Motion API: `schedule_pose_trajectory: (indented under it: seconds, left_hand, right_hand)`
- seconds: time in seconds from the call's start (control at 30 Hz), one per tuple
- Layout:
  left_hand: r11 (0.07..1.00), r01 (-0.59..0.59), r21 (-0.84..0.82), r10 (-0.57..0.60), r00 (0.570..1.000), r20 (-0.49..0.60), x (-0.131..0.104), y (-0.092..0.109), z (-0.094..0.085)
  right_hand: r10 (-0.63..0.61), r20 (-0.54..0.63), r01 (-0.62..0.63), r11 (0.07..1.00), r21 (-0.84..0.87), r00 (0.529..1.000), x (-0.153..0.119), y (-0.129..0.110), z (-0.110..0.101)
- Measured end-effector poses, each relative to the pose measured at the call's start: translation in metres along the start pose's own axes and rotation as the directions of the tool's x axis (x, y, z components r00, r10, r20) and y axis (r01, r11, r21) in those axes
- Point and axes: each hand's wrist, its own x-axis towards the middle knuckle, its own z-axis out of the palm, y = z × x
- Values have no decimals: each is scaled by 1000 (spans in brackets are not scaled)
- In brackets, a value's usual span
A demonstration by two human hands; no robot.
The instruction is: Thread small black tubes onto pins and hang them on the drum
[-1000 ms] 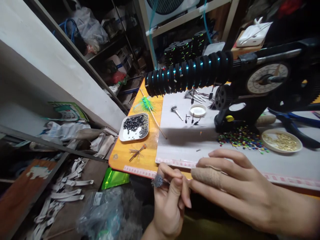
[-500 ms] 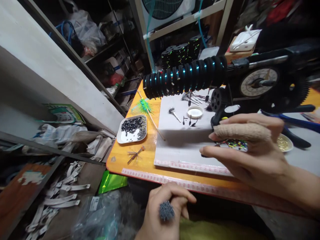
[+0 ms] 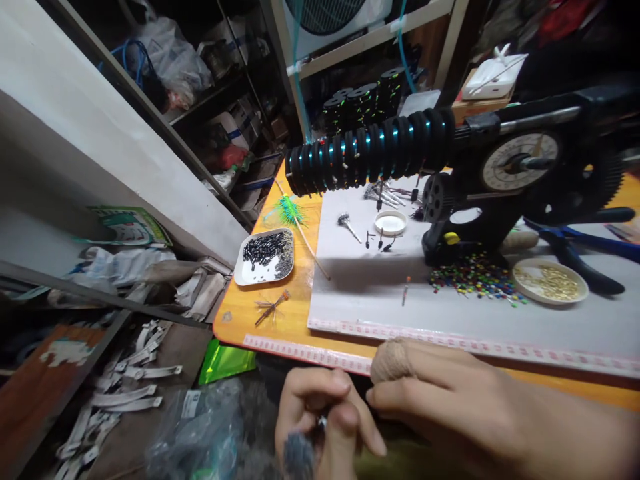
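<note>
My left hand is at the bottom, in front of the table edge, closed around a bundle with a fuzzy grey end. A small pale spot shows between its thumb and curled fingers. Close on its right is my right hand, fingers bent and drawn together, with a beige wrap on one finger. Whatever its fingertips hold, if anything, is hidden. Past the right hand, a small orange-tipped stick lies on the white board. Many coloured beads are spread to its right.
A black geared device with a ringed cylinder overhangs the board. A white tray of black pieces stands left, a dish of gold bits right, beside blue-handled pliers. A pink measuring tape runs along the front edge.
My right hand has come down from over the beads to beside my left hand, uncovering the beads and gold dish. My left hand has turned, and its bundle's grey end has shifted down and left.
</note>
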Motion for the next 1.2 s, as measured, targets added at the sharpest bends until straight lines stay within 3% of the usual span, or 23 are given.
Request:
schedule_pose_trajectory:
  seconds: [0.1, 0.2, 0.3, 0.43, 0.57, 0.7, 0.8, 0.9, 1.07, 1.2]
  left_hand:
    - [976, 205, -73, -207, 978, -11, 8, -8, 0]
    - [902, 403, -154, -401, 915, 47, 11, -18, -1]
    - [862, 483, -155, -467, 875, 129, 10, -26, 0]
    - [884, 455, -111, -426, 880, 211, 10, -31, 4]
    - [915, 403, -39, -390, 904, 176, 11, -33, 8]
    - [937, 292, 191, -289, 956, -43, 2, -39, 7]
    - [924, 300, 237, -269, 951, -155, -6, -43, 7]
    - [930, 313, 191, -303, 949, -82, -7, -43, 10]
    - [930, 348, -120, -347, 937, 32, 1, -37, 14]
    - [911, 349, -219, -337, 937, 90, 6, -32, 9]
  right_hand:
    - [65, -70, -62, 997, 41, 995, 1, 3, -1]
    - [184, -145, -169, 980, 108, 972, 3, 7, -1]
    - [298, -158, -257, 937, 237, 941, 5, 13, 0]
    - [352, -206, -295, 919, 261, 913, 6, 18, -1]
    - [383, -225, -296, 892, 341, 896, 8, 19, -1]
    - [338, -280, -262, 925, 277, 899, 9, 19, 0]
    - [312, -310, -272, 948, 166, 898, 9, 17, 0]
    - [291, -334, -259, 956, 140, 896, 9, 14, 0]
    - [264, -295, -200, 953, 230, 918, 8, 14, -1]
    - [212, -301, -198, 977, 78, 930, 7, 18, -3]
